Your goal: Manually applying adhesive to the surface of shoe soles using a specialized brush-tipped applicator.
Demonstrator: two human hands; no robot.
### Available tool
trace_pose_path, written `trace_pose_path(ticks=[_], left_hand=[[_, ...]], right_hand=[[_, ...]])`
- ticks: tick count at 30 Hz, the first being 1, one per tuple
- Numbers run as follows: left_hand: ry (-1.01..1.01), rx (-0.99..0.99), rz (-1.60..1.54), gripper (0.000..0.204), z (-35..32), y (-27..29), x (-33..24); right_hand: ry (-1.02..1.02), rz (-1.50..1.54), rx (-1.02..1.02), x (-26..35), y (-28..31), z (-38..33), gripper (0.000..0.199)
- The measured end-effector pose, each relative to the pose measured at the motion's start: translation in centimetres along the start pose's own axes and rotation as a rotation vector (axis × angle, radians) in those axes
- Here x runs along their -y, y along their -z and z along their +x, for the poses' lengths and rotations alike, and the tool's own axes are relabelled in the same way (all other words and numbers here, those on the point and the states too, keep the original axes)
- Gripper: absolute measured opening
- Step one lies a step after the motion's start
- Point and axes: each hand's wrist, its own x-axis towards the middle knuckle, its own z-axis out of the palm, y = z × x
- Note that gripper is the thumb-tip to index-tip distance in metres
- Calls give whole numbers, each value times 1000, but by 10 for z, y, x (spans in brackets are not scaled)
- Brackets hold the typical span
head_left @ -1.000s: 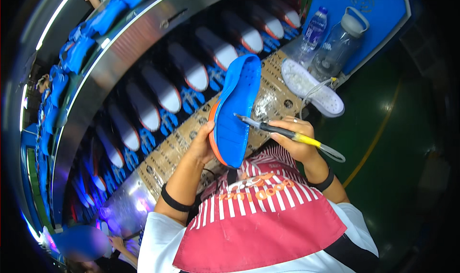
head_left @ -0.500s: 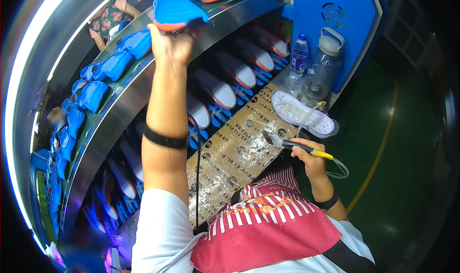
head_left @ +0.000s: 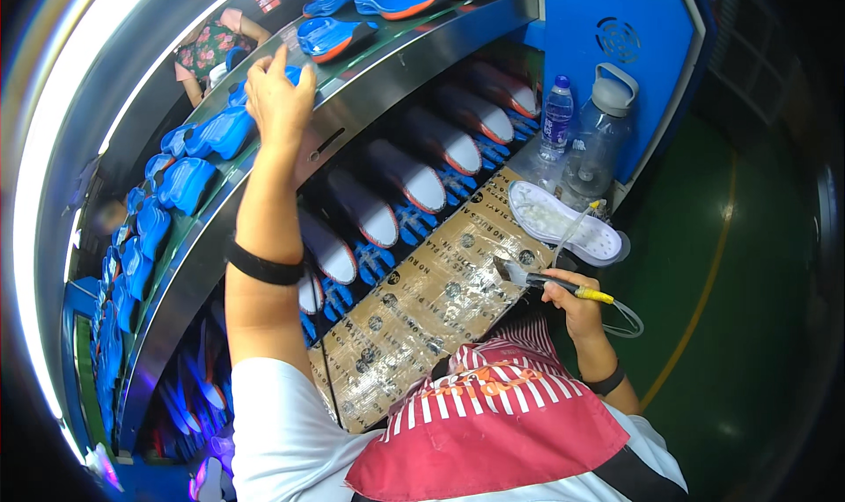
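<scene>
My left hand [head_left: 280, 97] reaches over the upper conveyor with its fingers apart. Behind them shows part of a blue moulded shoe sole [head_left: 294, 74]; whether they touch it I cannot tell. Just beyond lies another blue sole with an orange edge [head_left: 333, 39], and several blue soles [head_left: 218, 132] line the belt to the left. At the right, my right hand [head_left: 574, 305] is closed round the dark handle of a brush [head_left: 550, 282], which has a yellow end and a clear tube. Its bristles point left, above the cardboard-covered ledge [head_left: 422, 304].
Under the upper belt, several dark shoes with white undersides [head_left: 424, 189] sit on blue supports. A white sole holding pale material [head_left: 563, 220] lies at the ledge's right end, near a small bottle [head_left: 555, 119] and a large jug [head_left: 600, 141]. Another person [head_left: 211, 53] is across the conveyor.
My left hand has let go of the blue sole it held up, which appears to lie on the belt now. The hand has moved left and down. My right hand still holds the brush.
</scene>
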Motion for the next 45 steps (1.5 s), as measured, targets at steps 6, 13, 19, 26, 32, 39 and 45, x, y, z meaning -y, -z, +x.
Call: trace_pose_path(ticks=[6, 13, 19, 26, 32, 39, 45], left_hand=[[-91, 247, 87, 35, -2, 35, 19], [38, -568, -539, 19, -71, 103, -40], [1316, 50, -1923, 71, -102, 96, -51], [1229, 612, -2422, 78, -152, 60, -114], [1248, 818, -2264, 75, -216, 69, -117], [1464, 961, -2092, 83, -275, 93, -143], [1596, 1011, -1897, 78, -313, 105, -143]], right_hand=[[-7, 24, 14, -2, -2, 0, 28], [-93, 34, 19, -12, 5, 1, 24], [-80, 98, 34, -7, -1, 1, 27], [-65, 164, 66, -1, 0, -3, 27], [11, 198, 63, 24, 12, -2, 24], [506, -165, 228, 90, -41, 20, 20], [908, -484, 98, 82, -73, 36, 23]])
